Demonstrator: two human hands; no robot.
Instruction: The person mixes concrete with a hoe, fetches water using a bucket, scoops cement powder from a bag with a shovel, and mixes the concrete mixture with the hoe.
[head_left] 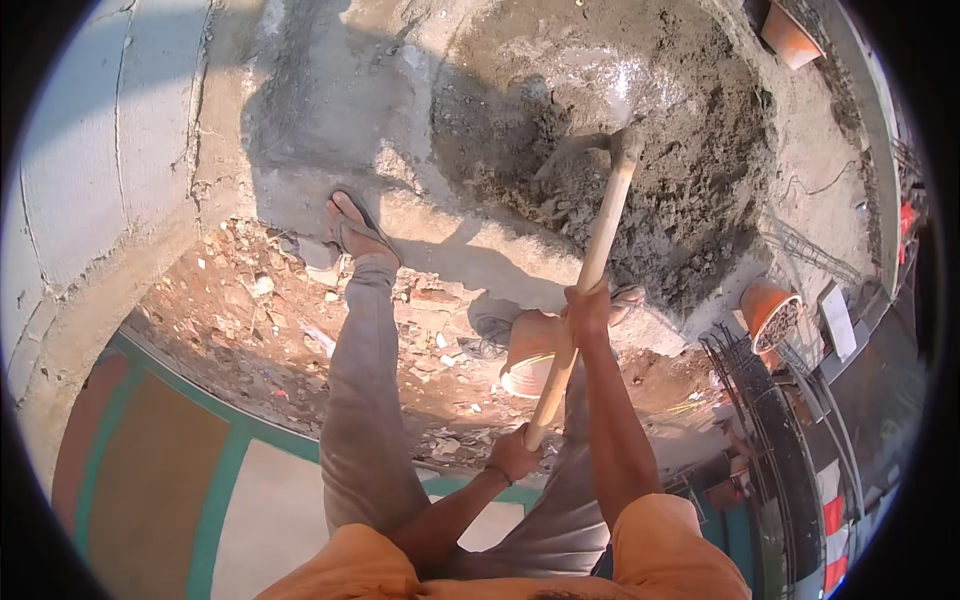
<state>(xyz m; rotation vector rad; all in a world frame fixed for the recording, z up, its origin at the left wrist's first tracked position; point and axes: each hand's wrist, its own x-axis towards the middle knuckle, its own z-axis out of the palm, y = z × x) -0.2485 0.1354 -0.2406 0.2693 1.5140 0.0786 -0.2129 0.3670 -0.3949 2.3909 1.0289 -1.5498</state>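
The grey mix (690, 200) on the concrete slab (340, 130) looks only partly worked: dark and lumpy toward the slab's near edge, with a paler patch seemingly still to blend beside the head of the hoe (606, 220), which sits in it. Both grips wrap the handle, right hand (588, 312) midway, left hand (514, 453) near its butt.

Pale tan hoe handle (605, 235); grey mix (690, 190); orange bucket (528, 345); grey trousers (362, 390); orange sleeve (660, 530); red-white banded strip (832, 518).
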